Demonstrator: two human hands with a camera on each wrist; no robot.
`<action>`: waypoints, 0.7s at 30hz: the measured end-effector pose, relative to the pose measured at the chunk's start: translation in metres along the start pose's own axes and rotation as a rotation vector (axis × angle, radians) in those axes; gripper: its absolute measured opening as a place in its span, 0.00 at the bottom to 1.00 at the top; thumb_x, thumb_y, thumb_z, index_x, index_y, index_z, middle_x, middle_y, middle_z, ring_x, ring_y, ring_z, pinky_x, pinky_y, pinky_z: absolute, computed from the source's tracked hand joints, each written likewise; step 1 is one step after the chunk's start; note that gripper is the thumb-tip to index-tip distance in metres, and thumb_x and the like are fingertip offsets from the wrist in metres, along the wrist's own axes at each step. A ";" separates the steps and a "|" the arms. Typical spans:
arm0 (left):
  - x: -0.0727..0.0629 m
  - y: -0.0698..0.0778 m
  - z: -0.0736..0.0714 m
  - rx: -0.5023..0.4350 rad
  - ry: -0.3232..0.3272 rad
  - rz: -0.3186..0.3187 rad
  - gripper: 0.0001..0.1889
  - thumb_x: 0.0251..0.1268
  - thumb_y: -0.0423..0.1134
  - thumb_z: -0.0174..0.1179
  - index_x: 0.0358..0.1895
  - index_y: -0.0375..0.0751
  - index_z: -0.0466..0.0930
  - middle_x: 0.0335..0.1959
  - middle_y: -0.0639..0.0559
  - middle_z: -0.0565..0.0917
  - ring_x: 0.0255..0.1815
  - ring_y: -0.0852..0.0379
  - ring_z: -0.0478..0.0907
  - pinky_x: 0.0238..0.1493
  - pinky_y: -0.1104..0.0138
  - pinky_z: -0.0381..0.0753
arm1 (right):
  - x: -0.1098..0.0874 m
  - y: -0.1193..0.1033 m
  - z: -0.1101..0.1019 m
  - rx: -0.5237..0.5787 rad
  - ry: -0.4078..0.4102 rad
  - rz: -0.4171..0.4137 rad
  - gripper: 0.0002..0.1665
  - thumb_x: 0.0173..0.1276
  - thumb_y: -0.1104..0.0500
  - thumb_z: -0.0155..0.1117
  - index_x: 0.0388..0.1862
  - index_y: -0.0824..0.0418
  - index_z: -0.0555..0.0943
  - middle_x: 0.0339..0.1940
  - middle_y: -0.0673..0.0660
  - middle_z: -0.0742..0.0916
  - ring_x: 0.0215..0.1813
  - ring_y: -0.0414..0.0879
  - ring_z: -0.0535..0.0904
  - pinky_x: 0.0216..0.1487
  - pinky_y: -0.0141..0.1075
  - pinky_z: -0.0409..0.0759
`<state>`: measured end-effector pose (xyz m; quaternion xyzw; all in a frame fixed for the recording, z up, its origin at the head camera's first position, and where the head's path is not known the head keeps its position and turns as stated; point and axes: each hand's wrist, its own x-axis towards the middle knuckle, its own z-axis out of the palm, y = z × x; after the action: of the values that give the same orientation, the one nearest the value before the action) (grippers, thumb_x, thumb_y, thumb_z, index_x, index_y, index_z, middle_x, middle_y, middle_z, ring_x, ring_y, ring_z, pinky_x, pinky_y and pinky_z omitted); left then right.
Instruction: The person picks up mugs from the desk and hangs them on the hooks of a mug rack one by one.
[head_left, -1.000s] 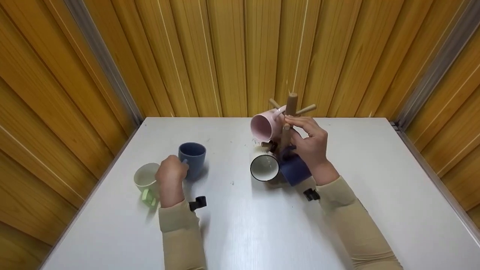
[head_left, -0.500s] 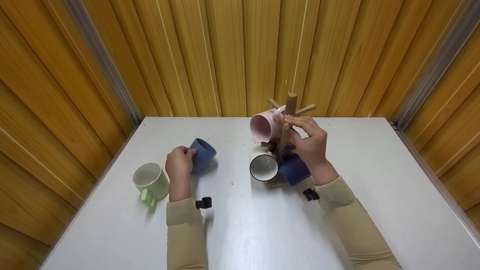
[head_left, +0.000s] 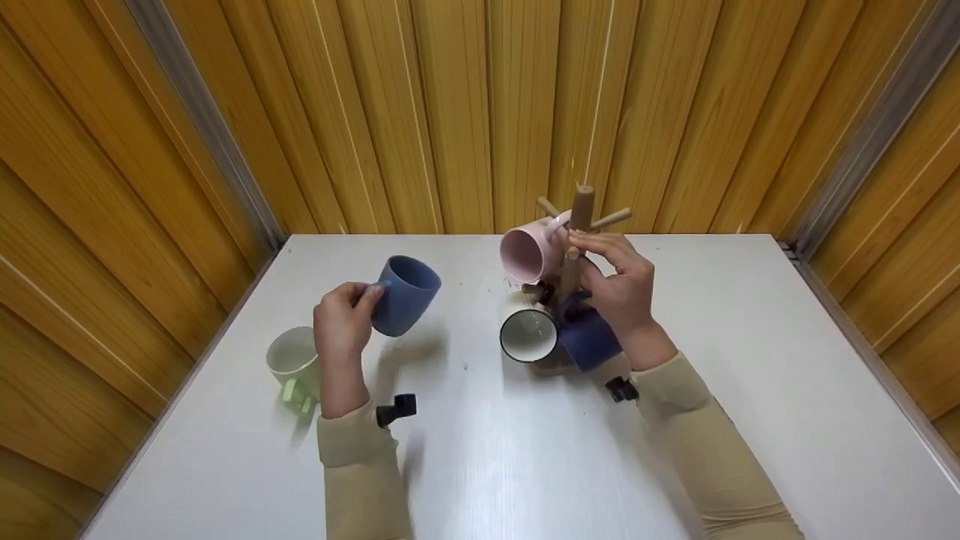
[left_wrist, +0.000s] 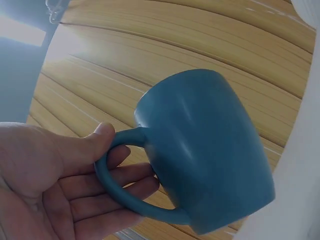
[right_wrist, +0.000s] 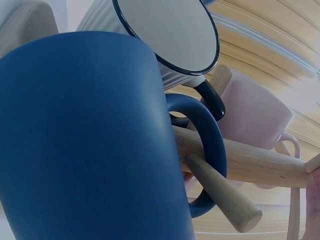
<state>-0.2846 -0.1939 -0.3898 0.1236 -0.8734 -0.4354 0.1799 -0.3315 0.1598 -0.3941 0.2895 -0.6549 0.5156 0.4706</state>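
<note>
My left hand (head_left: 343,319) pinches the handle of a blue mug (head_left: 409,296), held tilted above the table with its shadow below. In the left wrist view, the thumb lies on top of the handle (left_wrist: 117,187) and the fingers pass behind it. My right hand (head_left: 624,285) grips the wooden mug tree (head_left: 583,210) by its upper part, thumb and fingers about the post. A pink mug (head_left: 529,251), a white mug (head_left: 529,336) with a black rim and a dark blue mug (head_left: 591,339) hang on it. The right wrist view shows a peg (right_wrist: 225,195) through the dark blue mug's handle.
A light green mug (head_left: 291,356) stands upright on the white table (head_left: 480,450) at the left, partly hidden behind my left hand. Bare pegs (head_left: 613,219) stick out near the tree's top. Wood-panelled walls (head_left: 457,112) enclose the table at the back and sides.
My left hand has lifted the blue mug off the table and tilted it, its base swinging up and slightly right. My right hand and the mug tree have stayed in place.
</note>
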 end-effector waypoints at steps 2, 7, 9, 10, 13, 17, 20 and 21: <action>-0.006 0.009 -0.003 -0.044 -0.040 0.007 0.16 0.74 0.43 0.63 0.50 0.32 0.87 0.46 0.36 0.90 0.45 0.44 0.86 0.51 0.52 0.86 | 0.000 0.000 0.000 -0.001 0.002 0.000 0.15 0.55 0.78 0.75 0.41 0.67 0.91 0.41 0.65 0.92 0.51 0.34 0.86 0.56 0.29 0.82; -0.021 0.029 -0.005 -0.121 -0.158 0.071 0.13 0.73 0.41 0.65 0.48 0.32 0.88 0.43 0.38 0.90 0.44 0.47 0.85 0.48 0.59 0.86 | -0.001 -0.001 0.000 -0.001 0.007 0.001 0.16 0.55 0.79 0.74 0.41 0.67 0.91 0.42 0.65 0.92 0.51 0.34 0.86 0.57 0.29 0.82; -0.027 0.036 -0.002 -0.141 -0.195 0.122 0.11 0.71 0.39 0.66 0.45 0.32 0.88 0.40 0.39 0.91 0.42 0.48 0.84 0.44 0.62 0.84 | -0.002 -0.001 0.000 0.001 0.004 0.000 0.16 0.55 0.79 0.74 0.42 0.68 0.90 0.42 0.65 0.92 0.52 0.35 0.86 0.57 0.30 0.82; -0.030 0.039 0.000 -0.150 -0.217 0.146 0.10 0.70 0.38 0.67 0.44 0.32 0.89 0.39 0.39 0.91 0.40 0.49 0.84 0.42 0.63 0.83 | -0.002 -0.001 0.000 0.000 0.001 0.002 0.16 0.56 0.79 0.74 0.43 0.68 0.90 0.43 0.65 0.92 0.52 0.36 0.86 0.57 0.30 0.82; -0.038 0.050 0.008 -0.159 -0.291 0.219 0.08 0.69 0.37 0.68 0.41 0.33 0.89 0.36 0.41 0.91 0.36 0.51 0.82 0.40 0.64 0.83 | -0.005 -0.002 -0.003 -0.024 -0.025 0.008 0.17 0.57 0.79 0.73 0.46 0.68 0.89 0.46 0.65 0.92 0.55 0.37 0.85 0.58 0.29 0.82; -0.046 0.061 0.019 -0.156 -0.385 0.296 0.08 0.68 0.38 0.68 0.41 0.35 0.90 0.35 0.43 0.91 0.35 0.54 0.81 0.42 0.62 0.84 | -0.007 -0.011 -0.010 -0.076 -0.081 -0.002 0.23 0.59 0.78 0.72 0.54 0.67 0.87 0.54 0.64 0.90 0.62 0.38 0.83 0.65 0.28 0.79; -0.052 0.066 0.026 -0.154 -0.439 0.326 0.08 0.68 0.38 0.68 0.42 0.36 0.90 0.35 0.43 0.91 0.35 0.54 0.82 0.41 0.62 0.84 | -0.012 -0.025 -0.016 -0.074 -0.072 -0.071 0.26 0.56 0.78 0.74 0.56 0.69 0.85 0.56 0.66 0.89 0.65 0.43 0.82 0.70 0.32 0.77; -0.054 0.067 0.027 -0.153 -0.453 0.334 0.08 0.69 0.38 0.68 0.42 0.36 0.90 0.35 0.43 0.91 0.34 0.54 0.82 0.41 0.62 0.84 | -0.014 -0.031 -0.018 -0.060 -0.074 -0.098 0.27 0.55 0.77 0.76 0.56 0.70 0.85 0.56 0.67 0.88 0.64 0.46 0.82 0.70 0.33 0.77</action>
<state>-0.2516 -0.1147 -0.3621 -0.1361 -0.8643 -0.4808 0.0582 -0.2936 0.1662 -0.3945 0.3261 -0.6720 0.4610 0.4792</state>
